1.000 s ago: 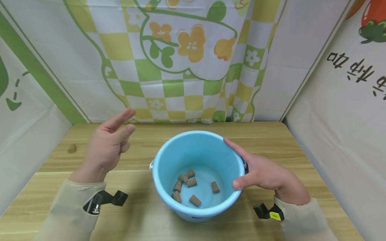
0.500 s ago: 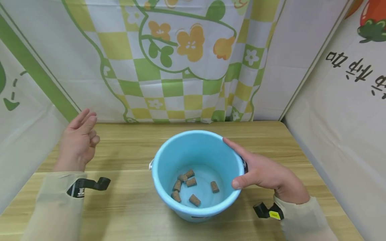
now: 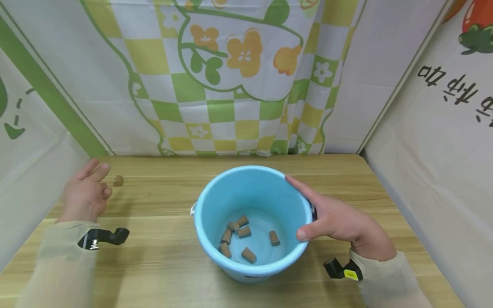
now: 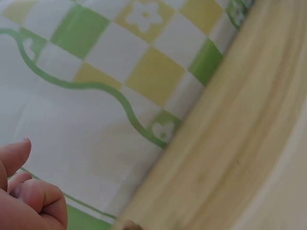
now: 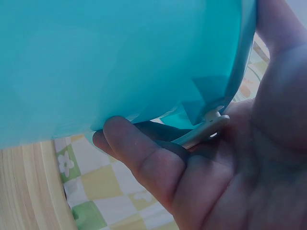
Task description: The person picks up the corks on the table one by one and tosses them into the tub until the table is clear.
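Observation:
A light blue bucket (image 3: pixel 252 273) stands on the wooden table, with several brown corks (image 3: pixel 244 232) lying on its bottom. On its right side my right hand (image 3: pixel 339 224) grips it, thumb on the rim. The right wrist view shows that hand's fingers (image 5: pixel 139 153) against the outer wall beside the white handle end (image 5: pixel 206 129). My left hand (image 3: pixel 86 194) is over the far left of the table, index finger and thumb extended, other fingers curled, with nothing seen between them. Just right of it lies a loose cork (image 3: pixel 118 181).
Behind the table (image 3: pixel 161 265) hangs a curtain (image 3: pixel 239 107) with green and yellow checks. White printed sheets, the left one (image 3: pixel 34 171) and the right one (image 3: pixel 431 162), wall in both sides.
My left hand has moved left and is now lower in view. The cork first seen left of it is out of sight; one now shows on its right. My right hand and the bucket stay put.

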A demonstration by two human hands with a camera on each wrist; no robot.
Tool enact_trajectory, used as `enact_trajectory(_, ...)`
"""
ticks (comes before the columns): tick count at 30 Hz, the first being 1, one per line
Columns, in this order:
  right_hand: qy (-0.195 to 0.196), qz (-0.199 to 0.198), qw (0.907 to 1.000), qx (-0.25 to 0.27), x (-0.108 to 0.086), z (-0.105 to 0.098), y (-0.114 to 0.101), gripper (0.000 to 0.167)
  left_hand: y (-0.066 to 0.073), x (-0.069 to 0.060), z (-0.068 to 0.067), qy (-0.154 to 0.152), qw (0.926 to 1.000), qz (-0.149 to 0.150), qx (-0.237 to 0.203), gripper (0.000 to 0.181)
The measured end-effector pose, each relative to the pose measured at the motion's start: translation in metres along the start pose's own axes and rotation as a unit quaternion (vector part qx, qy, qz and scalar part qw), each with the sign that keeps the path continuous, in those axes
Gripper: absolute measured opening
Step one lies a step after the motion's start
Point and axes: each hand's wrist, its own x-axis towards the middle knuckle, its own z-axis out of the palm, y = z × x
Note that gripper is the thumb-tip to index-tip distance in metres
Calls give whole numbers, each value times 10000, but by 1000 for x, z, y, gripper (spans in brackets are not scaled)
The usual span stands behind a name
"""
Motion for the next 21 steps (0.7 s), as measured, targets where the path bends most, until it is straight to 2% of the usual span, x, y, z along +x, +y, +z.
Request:
enact_trajectory(4, 14, 6, 10000, -51, 0, 0, 0, 112, -16, 15, -13, 250, 9971, -230, 687, 85)
enact_trajectory(9, 12, 30, 10000, -35, 0, 0, 0, 112, -37, 30, -29, 873, 9866, -598, 1239, 80)
enact_trajectory(11, 17, 47, 10000, -50, 0, -1, 0, 112, -45, 34, -35, 1129, 9824, -684, 1321, 80)
enact_trajectory(14, 12, 68, 10000, -57, 0, -1, 0, 112, -53, 38, -40, 1351, 9812, -687, 1195, 79)
enact_trajectory(17, 42, 74, 9999, -107, 0, -1, 0, 112, -55, 41, -40, 1428, 9822, -530, 1100, 79)
enact_trajectory(19, 45, 61, 9999, -114, -1, -1, -1, 112, -54, 43, -39, 1386, 9796, -566, 1340, 81)
enact_trajectory(21, 43, 62, 9999, -108, 0, 0, -1, 112, -53, 44, -39, 1366, 9785, -655, 1401, 80)
